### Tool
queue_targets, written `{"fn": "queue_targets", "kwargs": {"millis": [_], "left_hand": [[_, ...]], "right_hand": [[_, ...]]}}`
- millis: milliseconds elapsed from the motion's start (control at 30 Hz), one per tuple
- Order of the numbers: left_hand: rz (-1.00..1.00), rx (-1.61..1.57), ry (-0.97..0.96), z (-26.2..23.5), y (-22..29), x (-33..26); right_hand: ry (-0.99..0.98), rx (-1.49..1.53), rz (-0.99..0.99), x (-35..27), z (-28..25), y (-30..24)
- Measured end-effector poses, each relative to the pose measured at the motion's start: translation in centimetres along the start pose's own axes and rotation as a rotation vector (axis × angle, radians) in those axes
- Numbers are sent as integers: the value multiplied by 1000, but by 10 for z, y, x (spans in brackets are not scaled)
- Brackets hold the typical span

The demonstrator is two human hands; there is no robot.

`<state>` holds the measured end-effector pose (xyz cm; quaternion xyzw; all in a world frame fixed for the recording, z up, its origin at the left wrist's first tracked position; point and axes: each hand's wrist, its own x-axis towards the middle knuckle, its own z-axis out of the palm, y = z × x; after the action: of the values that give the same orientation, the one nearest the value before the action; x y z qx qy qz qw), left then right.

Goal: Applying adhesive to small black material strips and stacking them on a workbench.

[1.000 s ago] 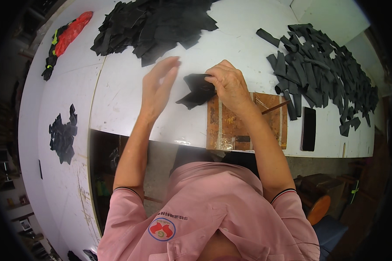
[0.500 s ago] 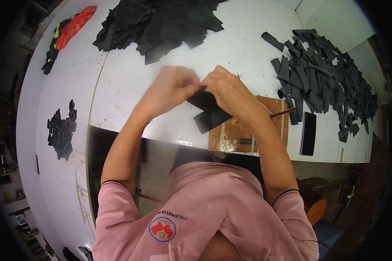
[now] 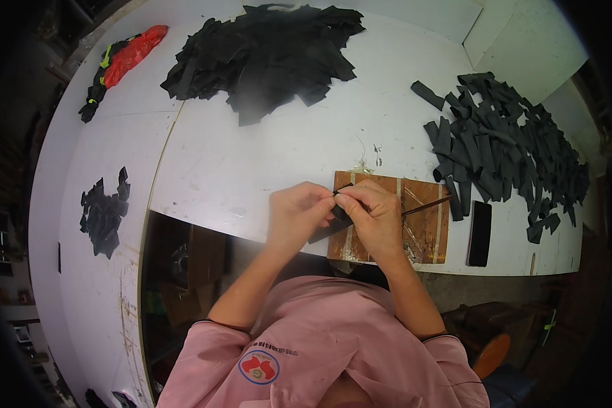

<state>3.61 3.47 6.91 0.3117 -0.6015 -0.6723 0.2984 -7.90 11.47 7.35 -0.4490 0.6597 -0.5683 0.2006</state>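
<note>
Between my two hands is a small black fabric piece point(image 3: 342, 209), pinched at its upper edge and partly hidden by the fingers. The thumb and fingertips of my left hand point(image 3: 298, 212) close on its left side. My right hand point(image 3: 374, 216) grips it from the right, fingertips almost touching the left ones. Both hands are over the near left part of a brown board point(image 3: 425, 234) with pale strips across it. Black fabric point(image 3: 328, 231) also shows below the hands, at the board's left edge; whether it is the same piece I cannot tell.
A dark thin stick point(image 3: 430, 204) lies across the board. Flat black fabric pieces point(image 3: 272, 64) are heaped at the back, narrow folded ones point(image 3: 496, 146) at the right, and a small pile point(image 3: 105, 221) at the left. A black phone point(image 3: 480, 234) and a red plastic bag point(image 3: 137, 53) rest on the white table point(image 3: 224, 163).
Both hands have come down toward my body with the black fabric, from above the table to over the board. The whole view has shifted, so the table sits lower in it.
</note>
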Motion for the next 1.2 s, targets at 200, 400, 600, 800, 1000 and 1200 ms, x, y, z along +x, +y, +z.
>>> {"fn": "queue_targets", "kwargs": {"millis": [200, 400, 600, 800, 1000, 1200], "left_hand": [[-25, -155, 36, 1, 3, -10], [154, 98, 112, 14, 7, -21], [419, 302, 402, 25, -10, -19], [-305, -894, -94, 0, 3, -9], [-211, -392, -45, 6, -1, -13], [157, 56, 281, 25, -11, -20]], "right_hand": [[198, -219, -90, -8, 2, -19], [73, -16, -134, -8, 0, -15], [128, -418, -339, -10, 11, -2], [0, 142, 90, -13, 2, 16], [-200, 1047, 511, -23, 7, 15], [-184, 835, 463, -27, 4, 21]]}}
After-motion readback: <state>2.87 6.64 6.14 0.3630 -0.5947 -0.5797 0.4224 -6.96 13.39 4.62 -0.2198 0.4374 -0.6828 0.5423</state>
